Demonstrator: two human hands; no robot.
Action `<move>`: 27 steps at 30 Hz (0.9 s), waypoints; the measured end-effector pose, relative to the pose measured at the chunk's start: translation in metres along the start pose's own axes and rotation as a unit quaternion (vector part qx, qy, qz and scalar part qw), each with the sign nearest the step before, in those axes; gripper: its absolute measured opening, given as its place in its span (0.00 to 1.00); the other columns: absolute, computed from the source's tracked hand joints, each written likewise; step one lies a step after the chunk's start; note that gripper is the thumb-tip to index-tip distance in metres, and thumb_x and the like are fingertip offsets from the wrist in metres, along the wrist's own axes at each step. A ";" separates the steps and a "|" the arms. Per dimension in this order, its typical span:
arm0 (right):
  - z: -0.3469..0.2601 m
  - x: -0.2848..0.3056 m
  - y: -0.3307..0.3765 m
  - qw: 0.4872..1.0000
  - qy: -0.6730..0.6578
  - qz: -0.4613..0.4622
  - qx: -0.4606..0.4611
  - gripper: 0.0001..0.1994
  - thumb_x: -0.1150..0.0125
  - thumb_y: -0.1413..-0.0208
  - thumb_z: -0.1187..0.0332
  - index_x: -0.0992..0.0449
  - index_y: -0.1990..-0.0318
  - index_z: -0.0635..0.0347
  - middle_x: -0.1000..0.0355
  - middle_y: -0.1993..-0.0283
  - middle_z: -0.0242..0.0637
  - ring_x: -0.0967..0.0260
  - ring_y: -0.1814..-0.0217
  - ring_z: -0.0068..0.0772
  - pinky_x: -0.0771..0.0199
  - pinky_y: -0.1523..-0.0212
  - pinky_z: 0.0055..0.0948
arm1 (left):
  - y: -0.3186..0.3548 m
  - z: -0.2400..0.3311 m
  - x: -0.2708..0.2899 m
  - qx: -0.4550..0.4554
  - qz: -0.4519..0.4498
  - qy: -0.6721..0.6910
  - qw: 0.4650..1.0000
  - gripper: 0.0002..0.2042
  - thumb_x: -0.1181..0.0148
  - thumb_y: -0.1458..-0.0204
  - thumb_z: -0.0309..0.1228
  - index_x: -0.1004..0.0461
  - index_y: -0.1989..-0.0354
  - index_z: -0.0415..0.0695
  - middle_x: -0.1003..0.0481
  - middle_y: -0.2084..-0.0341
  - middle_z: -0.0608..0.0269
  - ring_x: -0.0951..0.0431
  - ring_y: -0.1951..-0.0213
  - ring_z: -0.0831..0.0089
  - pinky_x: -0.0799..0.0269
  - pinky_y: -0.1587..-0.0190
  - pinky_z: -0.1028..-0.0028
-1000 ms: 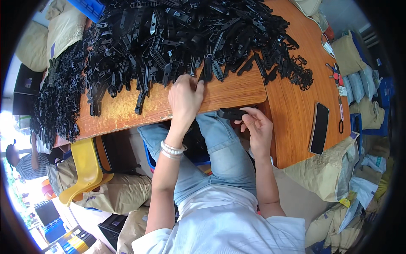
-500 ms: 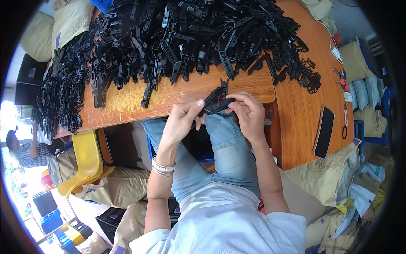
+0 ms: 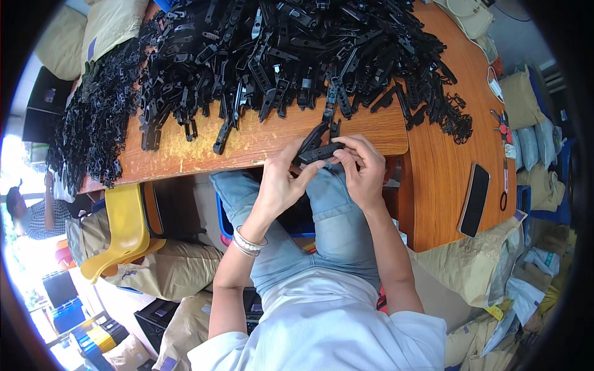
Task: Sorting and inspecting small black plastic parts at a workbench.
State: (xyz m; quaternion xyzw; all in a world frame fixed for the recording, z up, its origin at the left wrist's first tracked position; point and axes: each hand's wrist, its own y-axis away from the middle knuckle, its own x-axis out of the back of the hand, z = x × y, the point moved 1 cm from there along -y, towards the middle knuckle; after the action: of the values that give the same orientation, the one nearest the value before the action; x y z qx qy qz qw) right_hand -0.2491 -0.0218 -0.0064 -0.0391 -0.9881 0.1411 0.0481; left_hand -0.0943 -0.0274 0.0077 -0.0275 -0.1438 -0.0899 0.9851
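Over my knees, at the table's front edge, both hands hold a long, dark black plastic part (image 3: 322, 153). My left hand (image 3: 281, 185) grips its left end, with the thumb along the near side and the other fingers mostly hidden behind. The fingertips and thumb of my right hand (image 3: 364, 170) pinch its right end. Slender black pieces rise beyond my fingers toward the pile; whether they join the held part I cannot tell. A large pile of black plastic parts (image 3: 297, 55) covers the far side of the table (image 3: 185, 148).
A phone (image 3: 474, 201) lies on the right table section, near scissors (image 3: 503, 199) and red-handled pliers (image 3: 501, 123). A yellow chair (image 3: 124, 216) stands left. Tan sacks (image 3: 476, 266) surround the seat. Another person (image 3: 40, 213) is at the far left.
My left hand has turned and shifted right, its thumb sliding from above the part to its near side. My right hand keeps its pinch. The view has shifted slightly.
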 end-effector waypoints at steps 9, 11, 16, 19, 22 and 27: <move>-0.030 0.004 0.001 0.996 0.027 -0.030 0.082 0.12 0.45 0.47 0.72 0.30 0.57 0.70 0.33 0.60 0.40 0.34 0.57 0.28 0.32 0.59 0.23 | 0.015 0.021 0.012 -0.098 -0.014 -0.038 0.994 0.17 0.37 0.58 0.25 0.31 0.59 0.35 0.29 0.81 0.55 0.30 0.84 0.74 0.35 0.81 0.78; -0.033 0.007 0.001 0.996 0.015 -0.064 0.061 0.12 0.45 0.48 0.70 0.30 0.57 0.69 0.33 0.60 0.40 0.36 0.57 0.28 0.34 0.57 0.23 | 0.019 0.023 0.015 -0.126 -0.025 -0.058 0.990 0.16 0.36 0.58 0.26 0.30 0.60 0.35 0.31 0.82 0.55 0.32 0.86 0.73 0.37 0.82 0.77; -0.035 -0.001 0.006 0.995 0.039 -0.082 0.049 0.13 0.43 0.50 0.70 0.30 0.59 0.69 0.34 0.60 0.38 0.37 0.61 0.26 0.37 0.59 0.21 | 0.024 0.020 0.020 -0.144 -0.012 -0.067 0.987 0.16 0.36 0.59 0.26 0.30 0.61 0.34 0.32 0.83 0.56 0.34 0.87 0.72 0.39 0.83 0.77; -0.035 -0.003 0.012 0.996 0.044 -0.073 0.029 0.12 0.42 0.50 0.70 0.29 0.61 0.68 0.34 0.60 0.37 0.38 0.62 0.25 0.37 0.60 0.19 | 0.029 0.018 0.024 -0.143 -0.011 -0.071 0.987 0.16 0.36 0.59 0.26 0.30 0.61 0.34 0.30 0.82 0.58 0.32 0.85 0.77 0.37 0.83 0.79; -0.044 -0.008 0.010 0.995 0.014 -0.094 0.011 0.13 0.41 0.51 0.70 0.29 0.60 0.68 0.34 0.62 0.37 0.38 0.61 0.23 0.38 0.61 0.19 | 0.036 0.010 0.033 -0.093 -0.018 -0.031 0.995 0.17 0.35 0.59 0.26 0.29 0.60 0.33 0.26 0.79 0.58 0.27 0.83 0.80 0.34 0.81 0.83; -0.040 -0.014 0.018 0.973 -0.051 -0.219 -0.057 0.11 0.45 0.49 0.74 0.28 0.58 0.69 0.34 0.64 0.37 0.33 0.70 0.21 0.34 0.74 0.16 | 0.041 0.004 0.055 -0.070 -0.071 0.029 0.995 0.14 0.36 0.58 0.27 0.26 0.62 0.36 0.25 0.77 0.62 0.25 0.77 0.78 0.30 0.73 0.80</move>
State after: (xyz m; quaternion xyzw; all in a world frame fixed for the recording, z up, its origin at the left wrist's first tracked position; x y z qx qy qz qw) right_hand -0.2293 0.0052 0.0260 0.1833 -0.9801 0.0724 0.0250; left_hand -0.0366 0.0040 0.0265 -0.0830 -0.1098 -0.1702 0.9758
